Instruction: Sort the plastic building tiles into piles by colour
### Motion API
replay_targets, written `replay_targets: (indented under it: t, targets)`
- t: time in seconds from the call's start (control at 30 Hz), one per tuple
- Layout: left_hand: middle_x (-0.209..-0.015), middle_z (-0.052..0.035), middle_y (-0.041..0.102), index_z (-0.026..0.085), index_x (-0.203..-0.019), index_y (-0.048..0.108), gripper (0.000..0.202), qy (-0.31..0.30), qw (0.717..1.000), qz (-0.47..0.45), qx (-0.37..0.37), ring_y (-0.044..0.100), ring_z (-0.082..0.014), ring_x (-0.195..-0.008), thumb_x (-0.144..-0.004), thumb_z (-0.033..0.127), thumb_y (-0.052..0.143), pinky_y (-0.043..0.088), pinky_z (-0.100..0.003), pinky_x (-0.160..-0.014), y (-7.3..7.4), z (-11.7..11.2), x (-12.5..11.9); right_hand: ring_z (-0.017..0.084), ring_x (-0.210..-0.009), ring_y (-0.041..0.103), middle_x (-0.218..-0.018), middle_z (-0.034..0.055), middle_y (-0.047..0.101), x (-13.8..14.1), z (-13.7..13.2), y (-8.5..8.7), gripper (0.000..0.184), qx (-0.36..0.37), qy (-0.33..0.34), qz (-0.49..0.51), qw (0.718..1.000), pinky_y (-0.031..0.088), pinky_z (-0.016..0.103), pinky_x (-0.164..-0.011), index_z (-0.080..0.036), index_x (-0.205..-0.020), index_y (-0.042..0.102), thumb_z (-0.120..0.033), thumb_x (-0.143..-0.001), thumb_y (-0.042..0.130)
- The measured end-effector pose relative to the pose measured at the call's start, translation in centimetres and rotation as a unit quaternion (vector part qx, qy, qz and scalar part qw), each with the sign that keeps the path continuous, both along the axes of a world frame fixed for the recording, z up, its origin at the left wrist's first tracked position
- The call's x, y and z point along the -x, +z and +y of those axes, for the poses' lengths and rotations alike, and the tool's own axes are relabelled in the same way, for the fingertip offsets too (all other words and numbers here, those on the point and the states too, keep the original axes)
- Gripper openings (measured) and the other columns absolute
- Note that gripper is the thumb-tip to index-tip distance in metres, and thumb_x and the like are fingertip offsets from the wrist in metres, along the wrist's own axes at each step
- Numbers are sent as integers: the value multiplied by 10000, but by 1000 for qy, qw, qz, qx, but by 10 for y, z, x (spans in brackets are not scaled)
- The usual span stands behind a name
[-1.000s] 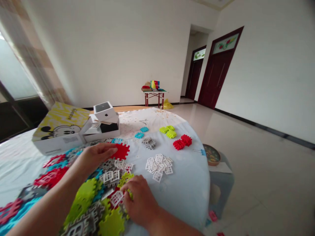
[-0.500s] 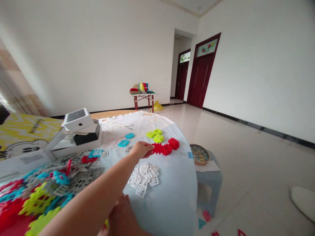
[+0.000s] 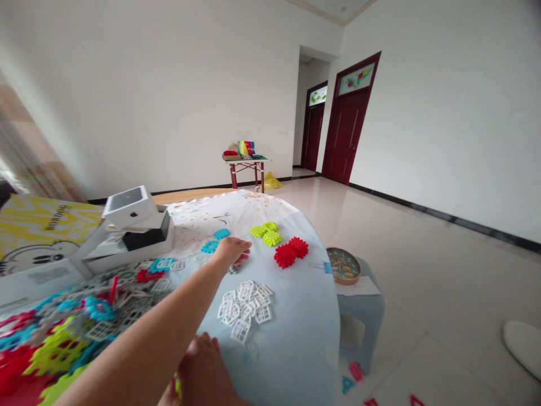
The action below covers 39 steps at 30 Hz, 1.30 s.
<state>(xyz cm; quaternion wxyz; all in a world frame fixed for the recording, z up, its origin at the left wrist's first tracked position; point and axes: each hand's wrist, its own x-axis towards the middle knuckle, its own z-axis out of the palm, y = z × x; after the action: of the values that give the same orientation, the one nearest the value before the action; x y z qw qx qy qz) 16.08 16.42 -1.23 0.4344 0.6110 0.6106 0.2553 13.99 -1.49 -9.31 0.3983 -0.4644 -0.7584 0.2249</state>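
My left hand [image 3: 235, 251] reaches over the table, fingers stretched and nothing visible in them. Beneath it lie small grey pieces [image 3: 234, 269], partly hidden. To its right sits a pile of red toothed building pieces [image 3: 285, 255], with yellow-green toothed pieces [image 3: 271, 238] just behind. Blue toothed pieces [image 3: 209, 247] rest left of the hand. Close to me, my right hand [image 3: 206, 366] is curled on a yellow-green piece [image 3: 178, 388], mostly hidden by the hand. White window-shaped pieces [image 3: 247, 307] form a heap between the two hands.
A mixed heap of coloured and grey pieces [image 3: 59, 344] covers the table's left side. Behind it stand an open box [image 3: 38, 270] and a white phone box [image 3: 131, 207]. Beyond the right edge, a stool [image 3: 367, 304] bears a round clock-like object [image 3: 343, 265]. Pieces [image 3: 355, 370] lie on the floor.
My left hand has let go of a red toothed piece at the red pile and moved left, over the grey pieces. My right hand stays low near the table's front.
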Motion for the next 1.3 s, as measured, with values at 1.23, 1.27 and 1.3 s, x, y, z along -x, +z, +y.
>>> replay_targets:
  t: [1.23,1.27,1.3]
  targets:
    - [-699,-37,647,143,-820,653,357,-65,960,184,-203,558,-160,-651,-749,405,420,412,-262,-599,-16,-80,166,175,-912,498,-878,41,590,-13,-12,14,219,-13,13,67,998,394,300,-832,-185,-847,636,-44,-704,547]
    - [-696,-40,652,138,-815,657,366,-73,965,161,-196,560,-156,-638,-744,414,427,421,-259,-590,-15,-80,158,175,-907,498,-876,39,588,-13,-11,13,220,-14,12,67,998,394,303,-831,-189,-847,635,-47,-705,547]
    - [-699,-45,658,133,-809,660,371,-83,969,138,-189,564,-152,-632,-741,418,432,433,-258,-589,-14,-81,149,176,-903,497,-872,37,586,-13,-11,12,220,-16,11,63,998,394,306,-830,-192,-847,634,-49,-706,544]
